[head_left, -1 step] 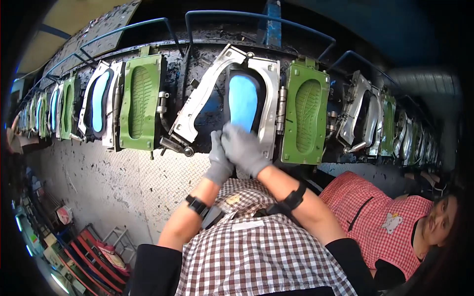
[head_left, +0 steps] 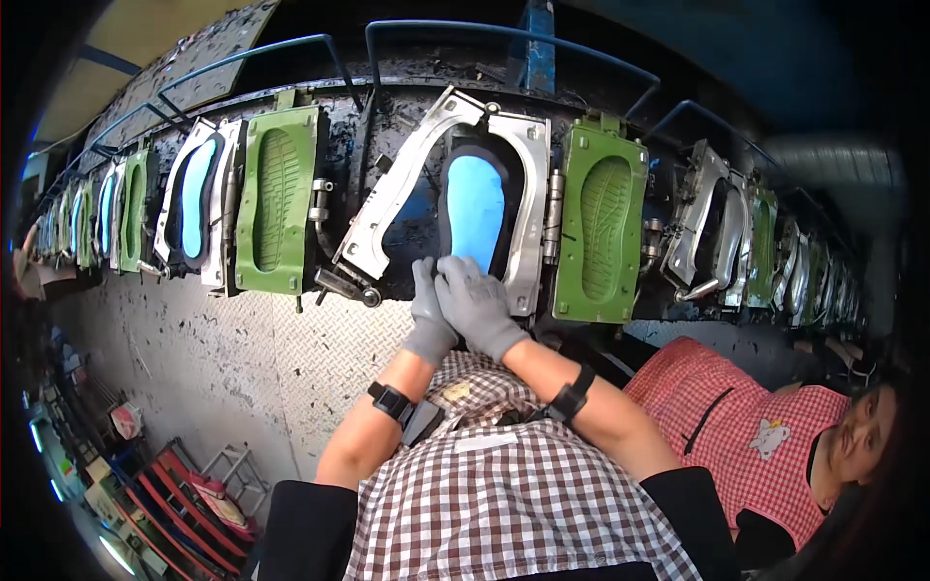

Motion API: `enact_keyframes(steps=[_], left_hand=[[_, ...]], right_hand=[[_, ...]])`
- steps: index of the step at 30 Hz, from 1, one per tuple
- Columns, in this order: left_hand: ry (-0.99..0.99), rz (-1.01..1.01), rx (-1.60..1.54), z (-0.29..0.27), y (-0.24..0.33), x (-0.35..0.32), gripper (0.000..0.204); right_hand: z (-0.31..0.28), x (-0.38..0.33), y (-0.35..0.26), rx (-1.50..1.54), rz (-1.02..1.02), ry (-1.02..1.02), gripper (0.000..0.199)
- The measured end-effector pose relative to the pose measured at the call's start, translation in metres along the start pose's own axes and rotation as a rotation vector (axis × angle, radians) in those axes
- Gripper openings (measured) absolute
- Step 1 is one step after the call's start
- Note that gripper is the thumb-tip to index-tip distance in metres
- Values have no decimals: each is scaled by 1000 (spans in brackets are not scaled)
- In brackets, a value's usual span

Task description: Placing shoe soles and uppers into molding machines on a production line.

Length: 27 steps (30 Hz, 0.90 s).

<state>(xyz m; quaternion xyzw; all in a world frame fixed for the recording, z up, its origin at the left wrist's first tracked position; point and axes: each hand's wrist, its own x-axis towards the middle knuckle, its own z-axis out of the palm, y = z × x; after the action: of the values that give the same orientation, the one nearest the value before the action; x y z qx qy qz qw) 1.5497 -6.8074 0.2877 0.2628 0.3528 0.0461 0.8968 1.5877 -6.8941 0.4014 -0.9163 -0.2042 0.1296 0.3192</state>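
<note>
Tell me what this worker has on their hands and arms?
Both hands wear grey knitted work gloves: the left hand and the right hand look alike. Each forearm is bare below the glove cuff, with a black strap carrying a small dark device: the left wrist strap and the right wrist strap. Short sleeves of a red-and-white checked shirt end above the elbows.

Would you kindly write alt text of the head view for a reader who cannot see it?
Two grey-gloved hands, left hand and right hand, press together at the lower edge of an open metal shoe-sole mould holding a blue sole. Green mould lids line the machine, and a person in a red checked top stands at the right.
</note>
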Motion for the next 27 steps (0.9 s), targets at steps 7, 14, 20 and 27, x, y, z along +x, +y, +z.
enact_keyframes(steps=[7,14,20,27], left_hand=[[-232,72,299,37,55,-5,58],[-479,284,636,112,97,35,83],[-406,430,636,108,79,41,90],[-395,384,636,173,82,54,84]], right_hand=[[-26,23,59,220,-58,359,40],[-33,40,61,45,224,171,52],[-13,22,69,549,121,334,29],[-60,66,83,176,55,479,44]])
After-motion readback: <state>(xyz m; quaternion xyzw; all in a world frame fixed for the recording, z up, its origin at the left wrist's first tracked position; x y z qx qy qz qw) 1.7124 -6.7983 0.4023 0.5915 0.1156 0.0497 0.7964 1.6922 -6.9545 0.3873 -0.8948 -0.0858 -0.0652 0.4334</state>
